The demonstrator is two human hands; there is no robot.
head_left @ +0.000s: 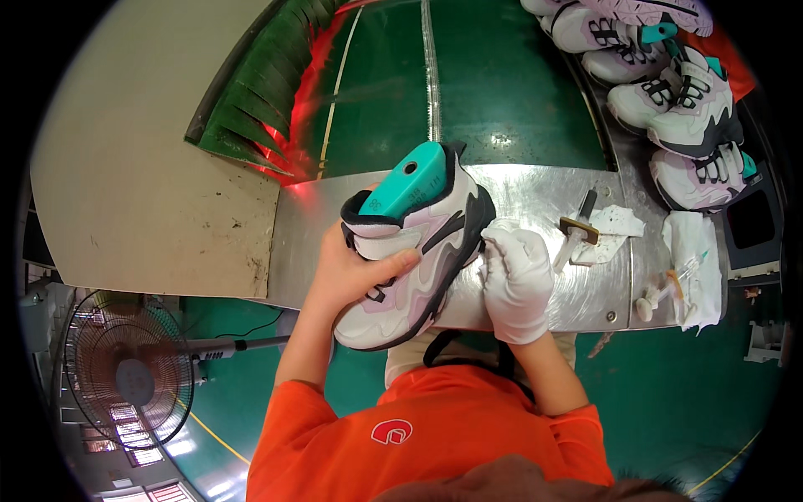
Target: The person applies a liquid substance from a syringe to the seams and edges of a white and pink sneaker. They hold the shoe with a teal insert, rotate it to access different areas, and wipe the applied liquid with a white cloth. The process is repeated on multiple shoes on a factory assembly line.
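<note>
A white sneaker (pixel 407 284) with pale pink panels and black trim is tilted over the near edge of the metal table, toe toward me. Inside its collar sits a teal shoe last (pixel 408 180) with a round hole. My bare left hand (pixel 358 266) grips the shoe from its left side, thumb across the upper. My right hand (pixel 516 280), in a white glove, is closed beside the black sole, fingertips against or very near its edge. Whatever those fingers pinch, if anything, is hidden by the glove.
A green conveyor belt (pixel 510 92) runs away beyond the metal table (pixel 527 188). Right of my glove lie a brush-like tool (pixel 579 230) and a white cloth (pixel 693 293). Several sneakers (pixel 690 100) are heaped at far right. A fan (pixel 130 381) stands at left, below a beige panel (pixel 159 151).
</note>
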